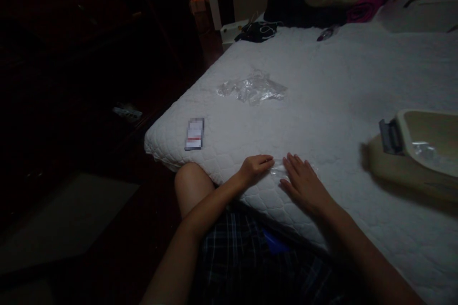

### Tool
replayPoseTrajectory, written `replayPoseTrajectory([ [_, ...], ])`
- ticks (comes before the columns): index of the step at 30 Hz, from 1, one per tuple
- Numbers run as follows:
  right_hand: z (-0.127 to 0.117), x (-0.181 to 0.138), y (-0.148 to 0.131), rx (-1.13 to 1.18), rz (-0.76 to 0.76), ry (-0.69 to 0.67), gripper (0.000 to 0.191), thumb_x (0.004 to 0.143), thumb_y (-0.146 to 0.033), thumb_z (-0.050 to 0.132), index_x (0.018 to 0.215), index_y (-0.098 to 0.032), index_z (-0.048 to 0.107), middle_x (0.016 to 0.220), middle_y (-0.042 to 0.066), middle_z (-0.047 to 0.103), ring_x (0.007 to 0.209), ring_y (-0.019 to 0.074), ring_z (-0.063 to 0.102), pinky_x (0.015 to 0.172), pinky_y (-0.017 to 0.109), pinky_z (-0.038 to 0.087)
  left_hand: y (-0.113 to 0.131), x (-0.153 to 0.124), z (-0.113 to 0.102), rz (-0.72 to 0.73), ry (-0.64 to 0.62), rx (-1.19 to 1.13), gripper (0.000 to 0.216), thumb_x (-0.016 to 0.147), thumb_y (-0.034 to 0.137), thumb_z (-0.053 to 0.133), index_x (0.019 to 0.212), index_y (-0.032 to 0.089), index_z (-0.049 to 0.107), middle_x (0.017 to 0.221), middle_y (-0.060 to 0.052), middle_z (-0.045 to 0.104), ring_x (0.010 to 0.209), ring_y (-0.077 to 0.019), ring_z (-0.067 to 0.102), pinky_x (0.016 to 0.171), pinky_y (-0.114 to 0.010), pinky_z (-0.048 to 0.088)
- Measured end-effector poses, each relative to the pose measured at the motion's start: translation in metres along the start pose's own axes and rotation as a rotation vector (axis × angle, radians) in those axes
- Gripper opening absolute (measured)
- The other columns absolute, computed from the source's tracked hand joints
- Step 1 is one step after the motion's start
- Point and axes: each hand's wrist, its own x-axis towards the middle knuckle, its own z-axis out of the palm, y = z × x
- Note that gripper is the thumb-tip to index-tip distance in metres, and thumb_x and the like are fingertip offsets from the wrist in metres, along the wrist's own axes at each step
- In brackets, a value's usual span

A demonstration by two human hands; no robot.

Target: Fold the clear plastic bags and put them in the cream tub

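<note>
A small clear plastic bag (277, 170) lies flat on the white quilted mattress (322, 95), close to its near edge. My left hand (255, 167) rests at the bag's left end with its fingers curled, pinching the plastic. My right hand (303, 182) lies flat on the bag's right end, fingers stretched out and together. Both forearms reach in from below, over my plaid shorts.
A pile of crumpled clear plastic bags (252, 88) lies farther up the mattress. A small dark card or packet (194, 134) sits near the left corner. A beige plastic bin (418, 152) with plastic inside stands at right. Clothes and cables lie at the far end. The floor at left is dark.
</note>
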Motion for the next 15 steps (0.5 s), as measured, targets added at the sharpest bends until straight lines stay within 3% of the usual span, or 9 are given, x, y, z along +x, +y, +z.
replayPoseTrajectory([
  [5,0.023,-0.009,0.000,-0.102,0.003,-0.021,0.070,0.087,-0.054,0.037,0.145,-0.016,0.025,0.150,0.015,0.026,0.138,0.0304,0.020,0.110,0.052,0.019,-0.001,-0.003,-0.010,0.031,-0.118,-0.015,0.024,0.091,0.023,0.042,0.098,0.015,0.063,0.101,-0.011,0.069,0.087,-0.0162,0.065,0.071,-0.031,0.056],
  [8,0.023,-0.009,0.001,-0.112,-0.005,-0.009,0.072,0.087,-0.054,0.037,0.146,-0.015,0.023,0.150,0.015,0.024,0.139,0.0303,0.018,0.111,0.052,0.017,0.005,-0.002,-0.022,0.004,-0.149,-0.034,0.028,0.086,0.024,0.046,0.109,0.015,0.059,0.121,-0.014,0.060,0.109,-0.0215,0.058,0.085,-0.039,0.052],
  [12,0.024,-0.009,0.001,-0.091,-0.016,0.006,0.073,0.087,-0.053,0.039,0.146,-0.015,0.022,0.150,0.016,0.024,0.139,0.0299,0.016,0.111,0.052,0.015,0.026,0.000,-0.032,0.069,-0.293,0.038,0.049,0.087,0.032,0.044,0.130,0.010,0.043,0.143,-0.017,0.038,0.136,-0.0265,0.028,0.108,-0.046,0.032],
  [15,0.023,-0.010,0.003,-0.019,-0.005,-0.011,0.073,0.086,-0.054,0.042,0.145,-0.015,0.025,0.150,0.016,0.024,0.139,0.0297,0.016,0.111,0.052,0.016,0.037,-0.006,-0.029,0.026,-0.443,0.109,0.053,0.093,0.040,0.033,0.134,0.008,0.037,0.144,-0.016,0.036,0.139,-0.0241,0.023,0.113,-0.044,0.021],
])
